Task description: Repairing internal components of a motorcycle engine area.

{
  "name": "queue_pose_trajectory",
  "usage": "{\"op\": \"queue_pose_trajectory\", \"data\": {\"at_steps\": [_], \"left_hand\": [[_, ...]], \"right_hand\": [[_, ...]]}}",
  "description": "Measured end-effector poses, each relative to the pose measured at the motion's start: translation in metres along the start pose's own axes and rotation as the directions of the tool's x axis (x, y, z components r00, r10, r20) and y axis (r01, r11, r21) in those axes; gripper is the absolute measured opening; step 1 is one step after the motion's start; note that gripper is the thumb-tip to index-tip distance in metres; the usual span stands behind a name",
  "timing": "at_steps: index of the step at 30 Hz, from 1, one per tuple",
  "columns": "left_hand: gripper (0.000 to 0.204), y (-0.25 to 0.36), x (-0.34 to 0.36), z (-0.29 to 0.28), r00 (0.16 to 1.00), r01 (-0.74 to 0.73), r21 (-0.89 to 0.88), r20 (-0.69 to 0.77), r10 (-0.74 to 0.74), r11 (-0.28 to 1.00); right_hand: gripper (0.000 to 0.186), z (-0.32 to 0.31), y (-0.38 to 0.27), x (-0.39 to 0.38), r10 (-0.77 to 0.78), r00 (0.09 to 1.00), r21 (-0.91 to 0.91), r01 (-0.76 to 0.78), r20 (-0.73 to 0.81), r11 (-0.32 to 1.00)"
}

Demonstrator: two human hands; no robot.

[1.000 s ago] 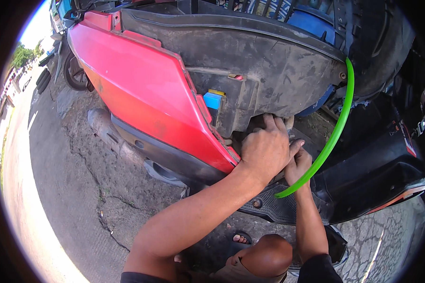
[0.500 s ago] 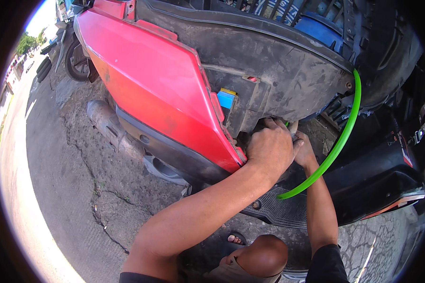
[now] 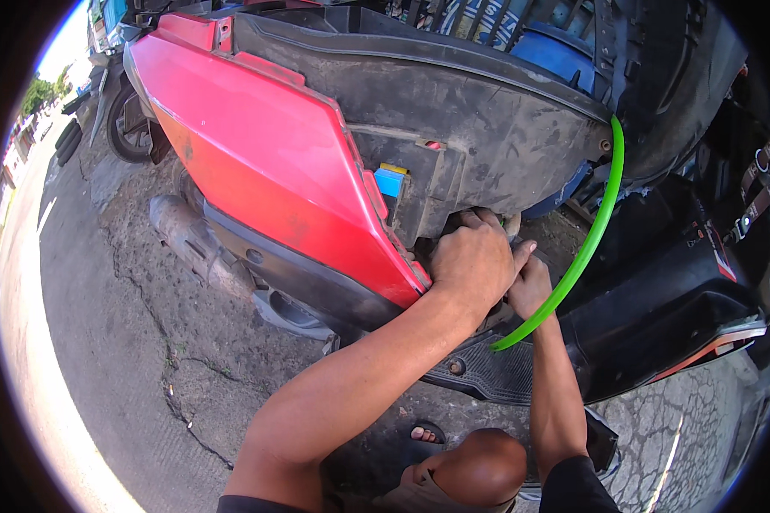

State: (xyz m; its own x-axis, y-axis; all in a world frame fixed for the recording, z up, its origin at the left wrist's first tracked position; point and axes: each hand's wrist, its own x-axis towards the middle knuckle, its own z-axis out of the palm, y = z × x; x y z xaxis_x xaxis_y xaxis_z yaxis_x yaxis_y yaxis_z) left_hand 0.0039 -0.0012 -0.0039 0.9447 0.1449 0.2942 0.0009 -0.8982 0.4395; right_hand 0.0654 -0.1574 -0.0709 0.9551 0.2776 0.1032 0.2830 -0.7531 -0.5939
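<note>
My left hand (image 3: 472, 261) has its fingers curled into the dark opening under the grey-black plastic inner panel (image 3: 513, 145) of a scooter, beside the lower edge of its red body panel (image 3: 257, 162); whatever its fingertips hold is hidden. My right hand (image 3: 529, 286) is closed just right of it, thumb and fingers at a part I cannot make out. A bright green hose (image 3: 586, 248) hangs in a curve from the panel's right end, down in front of my right wrist. A blue-and-yellow boxy part (image 3: 389, 181) sits in a recess of the inner panel.
The black ridged footboard (image 3: 479, 376) and black bodywork (image 3: 650, 308) lie at the right. A silver exhaust (image 3: 188, 239) sticks out below the red panel onto cracked pavement (image 3: 128, 359). Another wheel (image 3: 128, 124) and loose tyres (image 3: 68, 144) stand upper left. My bent knee (image 3: 479, 462) is below.
Both hands stay at the opening, with small finger shifts. A small green bit glimpsed by my fingertips half a second ago is now hidden. The whole view has shifted slightly.
</note>
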Motion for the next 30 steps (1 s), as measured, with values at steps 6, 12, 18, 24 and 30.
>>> {"op": "queue_pose_trajectory", "data": {"at_steps": [6,12,18,24,30], "left_hand": [[0.077,0.000,0.004,0.004,1.000,0.009,0.018,0.005,-0.009,1.000],[0.079,-0.001,0.005,0.003,1.000,0.015,-0.028,0.022,-0.014,0.999],[0.084,-0.001,0.002,0.005,0.999,-0.022,-0.015,-0.029,0.022,1.000],[0.082,-0.006,-0.003,0.010,0.997,-0.039,0.039,-0.066,0.041,0.998],[0.070,-0.001,-0.003,0.004,0.997,-0.066,0.061,-0.044,0.068,0.996]], "right_hand": [[0.036,0.005,-0.016,-0.017,0.028,0.995,0.019,-0.026,-0.098,0.999],[0.032,0.009,-0.022,-0.021,0.085,0.989,0.088,-0.074,-0.124,0.993],[0.032,0.020,-0.002,-0.017,0.096,0.978,0.031,-0.092,-0.186,0.995],[0.038,0.019,-0.023,-0.028,0.180,0.964,0.071,-0.170,-0.194,0.983],[0.037,0.004,-0.030,-0.032,0.113,0.982,0.037,-0.109,-0.150,0.993]]}}
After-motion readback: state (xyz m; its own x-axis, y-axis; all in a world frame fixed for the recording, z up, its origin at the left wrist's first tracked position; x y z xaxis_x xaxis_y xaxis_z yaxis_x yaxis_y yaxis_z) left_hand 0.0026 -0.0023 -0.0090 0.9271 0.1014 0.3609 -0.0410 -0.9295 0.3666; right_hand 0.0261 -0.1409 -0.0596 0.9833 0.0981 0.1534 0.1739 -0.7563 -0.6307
